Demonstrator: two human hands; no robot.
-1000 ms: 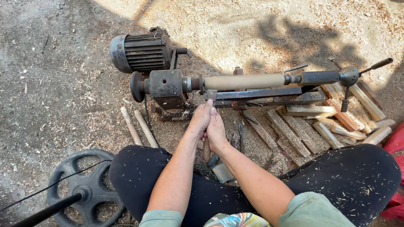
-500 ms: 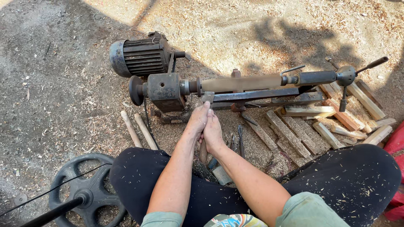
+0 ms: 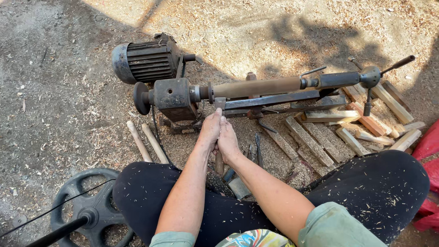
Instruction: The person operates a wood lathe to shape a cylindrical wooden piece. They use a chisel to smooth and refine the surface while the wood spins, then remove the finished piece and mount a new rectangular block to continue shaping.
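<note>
Hands have barely shifted: left hand (image 3: 211, 129) and right hand (image 3: 227, 142) stay clenched together around the chisel (image 3: 219, 155), pointing away onto the rest. Its tip meets the blank's (image 3: 256, 87) left end; the blank lies left-right, open ground beyond.

Wooden-handled chisel (image 3: 220, 158), blade on spindle (image 3: 256, 87)

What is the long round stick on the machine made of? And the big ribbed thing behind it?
The stick looks like bare wood: pale tan, matte, with sawdust all around. The ribbed motor looks like cast metal: dark grey, dull, worn, with cooling fins. The tool's handle under both hands looks wooden too.
</note>
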